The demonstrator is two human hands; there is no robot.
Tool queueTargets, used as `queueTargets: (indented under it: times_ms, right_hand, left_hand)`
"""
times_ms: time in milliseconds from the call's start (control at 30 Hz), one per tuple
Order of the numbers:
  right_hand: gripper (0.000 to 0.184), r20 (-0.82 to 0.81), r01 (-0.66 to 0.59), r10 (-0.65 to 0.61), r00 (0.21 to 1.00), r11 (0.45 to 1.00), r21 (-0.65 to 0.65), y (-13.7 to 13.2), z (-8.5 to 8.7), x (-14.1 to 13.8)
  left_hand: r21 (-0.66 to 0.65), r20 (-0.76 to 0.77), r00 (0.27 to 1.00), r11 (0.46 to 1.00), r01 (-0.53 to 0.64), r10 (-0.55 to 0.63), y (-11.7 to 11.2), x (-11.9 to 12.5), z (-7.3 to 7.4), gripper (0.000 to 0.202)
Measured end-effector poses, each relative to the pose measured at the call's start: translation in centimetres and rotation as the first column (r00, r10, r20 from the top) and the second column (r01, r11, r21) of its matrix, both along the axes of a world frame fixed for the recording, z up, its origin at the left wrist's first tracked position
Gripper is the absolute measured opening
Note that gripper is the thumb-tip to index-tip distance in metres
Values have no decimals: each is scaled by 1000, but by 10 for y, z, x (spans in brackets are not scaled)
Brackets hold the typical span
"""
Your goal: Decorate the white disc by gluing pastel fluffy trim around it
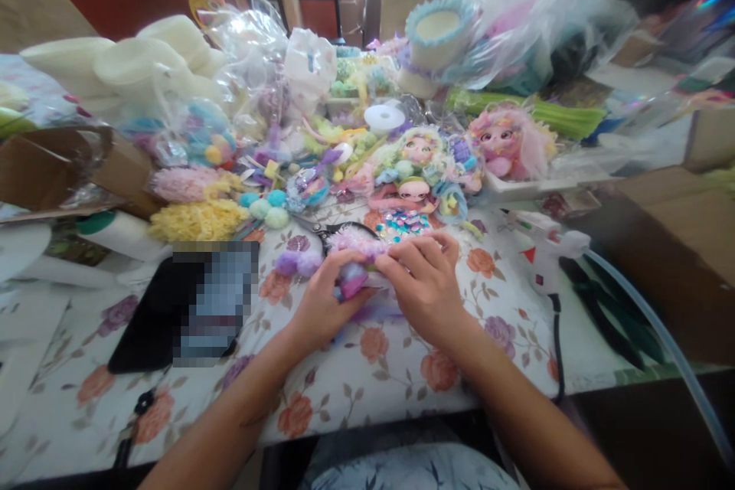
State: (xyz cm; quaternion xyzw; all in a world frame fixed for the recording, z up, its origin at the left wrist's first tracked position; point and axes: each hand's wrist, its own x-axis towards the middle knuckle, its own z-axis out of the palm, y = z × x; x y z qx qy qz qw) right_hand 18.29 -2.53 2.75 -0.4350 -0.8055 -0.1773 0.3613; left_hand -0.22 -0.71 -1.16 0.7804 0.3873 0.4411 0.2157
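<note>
Both hands meet over the cloth, closed round a small fluffy lilac-and-pink craft piece [354, 280] whose kind I cannot make out. My left hand [325, 298] grips its left side between thumb and fingers. On the right, my right hand [428, 283] presses bent fingers onto its upper edge and covers much of it. Just beyond my fingers lie scissors [327, 230], partly hidden, and a heap of shiny blue and pink sequins [403, 223]. Purple pompoms [298, 262] rest left of my left hand. A doll head with a green top [414, 190] sits behind the sequins.
A tablet or phone [155, 314] lies at left on the flowered tablecloth [367, 390]. At right are a glue gun [543, 241] with its cord, dark pliers-like handles [602, 314] and a cardboard box [677, 245]. Dolls, yarn, pompoms and plastic bags crowd the back.
</note>
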Motion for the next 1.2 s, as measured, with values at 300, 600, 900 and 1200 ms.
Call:
queueTargets:
  times_ms: [300,600,900,1200]
  right_hand:
    - [18,11,-12,12,1000,1000,4,3,-1,3]
    - [18,-1,-31,31,1000,999,9,3,-2,4]
    - [18,-26,-34,34,999,999,-2,3,-3,4]
    - [20,-27,-46,45,999,998,-49,0,0,8]
  left_hand:
    - [93,-21,999,995,27,-25,2,-2,-2,31]
    - [52,-35,999,999,13,-11,1,-1,0,27]
    - [52,-50,999,999,8,-6,2,-2,0,27]
    - [54,-67,998,999,4,0,2,-3,2,26]
